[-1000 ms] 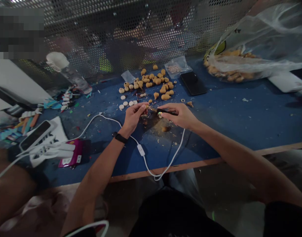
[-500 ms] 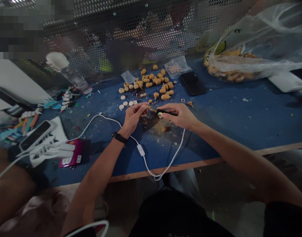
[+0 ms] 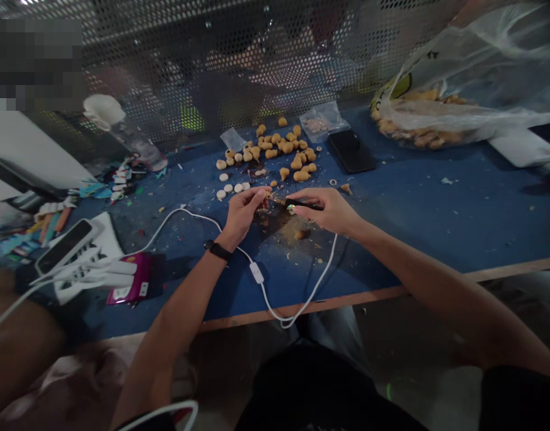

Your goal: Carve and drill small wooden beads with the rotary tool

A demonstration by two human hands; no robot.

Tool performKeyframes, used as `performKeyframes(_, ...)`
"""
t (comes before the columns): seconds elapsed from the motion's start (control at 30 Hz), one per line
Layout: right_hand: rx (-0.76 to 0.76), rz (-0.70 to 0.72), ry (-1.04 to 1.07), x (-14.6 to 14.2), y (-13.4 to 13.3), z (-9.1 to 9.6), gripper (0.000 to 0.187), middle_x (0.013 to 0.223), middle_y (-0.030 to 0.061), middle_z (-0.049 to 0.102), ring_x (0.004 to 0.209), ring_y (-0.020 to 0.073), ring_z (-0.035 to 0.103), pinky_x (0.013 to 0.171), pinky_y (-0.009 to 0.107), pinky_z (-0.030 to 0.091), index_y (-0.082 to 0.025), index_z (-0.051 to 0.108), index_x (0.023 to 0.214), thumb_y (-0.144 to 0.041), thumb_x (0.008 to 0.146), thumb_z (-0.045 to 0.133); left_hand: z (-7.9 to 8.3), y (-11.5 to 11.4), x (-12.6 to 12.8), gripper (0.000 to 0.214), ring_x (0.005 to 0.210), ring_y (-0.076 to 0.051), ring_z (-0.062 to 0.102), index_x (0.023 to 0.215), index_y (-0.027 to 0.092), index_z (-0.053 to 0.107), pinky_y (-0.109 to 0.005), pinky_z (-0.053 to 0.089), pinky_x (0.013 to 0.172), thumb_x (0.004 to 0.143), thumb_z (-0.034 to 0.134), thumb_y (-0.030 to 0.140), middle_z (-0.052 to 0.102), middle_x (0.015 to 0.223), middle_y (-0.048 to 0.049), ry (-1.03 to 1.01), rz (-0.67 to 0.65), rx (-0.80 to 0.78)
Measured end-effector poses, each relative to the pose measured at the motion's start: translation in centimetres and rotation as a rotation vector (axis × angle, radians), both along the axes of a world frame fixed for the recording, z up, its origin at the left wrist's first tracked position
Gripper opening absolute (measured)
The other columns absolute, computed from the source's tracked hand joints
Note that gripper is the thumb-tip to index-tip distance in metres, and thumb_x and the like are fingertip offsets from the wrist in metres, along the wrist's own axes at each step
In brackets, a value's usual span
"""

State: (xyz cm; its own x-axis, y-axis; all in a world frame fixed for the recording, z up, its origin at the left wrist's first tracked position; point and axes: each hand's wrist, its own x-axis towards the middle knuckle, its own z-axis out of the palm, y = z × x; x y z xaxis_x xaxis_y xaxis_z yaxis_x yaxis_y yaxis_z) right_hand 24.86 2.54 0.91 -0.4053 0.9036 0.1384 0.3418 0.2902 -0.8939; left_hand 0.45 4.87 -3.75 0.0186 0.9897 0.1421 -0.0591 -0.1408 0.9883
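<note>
My left hand [image 3: 244,211], with a black band at the wrist, pinches a small tan gourd [image 3: 268,195] at its fingertips; the fingers partly hide it. In my right hand [image 3: 328,208] is a black corded rotary tool [image 3: 305,205], its thin tip pointing left at the gourd. Whether tip and gourd touch, I cannot tell. A white cable [image 3: 328,263] with an inline switch [image 3: 256,273] loops below my hands. Shavings and a loose gourd piece [image 3: 301,234] lie beneath them. Behind them is a cluster of small gourds [image 3: 286,145], with several white discs [image 3: 229,188] to its left.
A black phone [image 3: 351,151] and a small bag [image 3: 322,121] lie behind my right hand. A large clear bag of gourds [image 3: 423,123] sits farther right. At left are a purple power adapter [image 3: 143,276], another phone [image 3: 65,246] and a bottle [image 3: 142,143]. Perforated metal [image 3: 257,66] lines the back.
</note>
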Motion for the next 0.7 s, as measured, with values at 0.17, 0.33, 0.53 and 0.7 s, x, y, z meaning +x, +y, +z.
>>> performKeyframes(0.17, -0.003, 0.002, -0.007, 0.05, 0.06, -0.16, 0.039, 0.098, 0.0093, 0.081, 0.090, 0.0277, 0.076, 0.069, 0.036, 0.060, -0.021, 0.080, 0.120, -0.045, 0.091, 0.071, -0.05, 0.06, -0.01, 0.041, 0.065, -0.011, 0.060, 0.098, 0.021, 0.084, -0.026, 0.051, 0.068, 0.081, 0.082, 0.059, 0.071, 0.076, -0.0017, 0.013, -0.002, 0.011)
performKeyframes(0.33, 0.005, -0.006, 0.004, -0.01, -0.05, -0.01, 0.039, 0.098, 0.0093, 0.081, 0.094, 0.0291, 0.076, 0.069, 0.036, 0.061, -0.021, 0.080, 0.119, -0.046, 0.091, 0.071, 0.12, -0.05, 0.09, 0.040, 0.065, -0.010, 0.061, 0.097, 0.022, 0.084, -0.025, 0.051, 0.067, 0.082, 0.082, 0.059, 0.073, 0.079, -0.0023, 0.004, -0.004, 0.012)
performKeyframes(0.53, 0.004, -0.012, 0.019, -0.04, -0.27, 0.20, 0.039, 0.102, 0.0103, 0.081, 0.094, 0.0292, 0.076, 0.071, 0.037, 0.062, -0.020, 0.080, 0.120, -0.044, 0.091, 0.072, 0.01, -0.07, 0.08, 0.039, 0.066, -0.011, 0.061, 0.096, 0.022, 0.084, -0.026, 0.052, 0.066, 0.083, 0.081, 0.058, 0.072, 0.077, -0.0022, 0.023, 0.004, 0.016)
performKeyframes(0.7, 0.024, 0.008, 0.011, 0.02, 0.03, -0.26, 0.038, 0.111, 0.0100, 0.081, 0.100, 0.0300, 0.077, 0.085, 0.043, 0.063, -0.021, 0.080, 0.121, -0.044, 0.091, 0.072, -0.12, 0.07, -0.03, 0.041, 0.066, -0.010, 0.061, 0.096, 0.021, 0.083, -0.025, 0.051, 0.066, 0.083, 0.081, 0.060, 0.072, 0.077, -0.0023, 0.017, -0.005, 0.008)
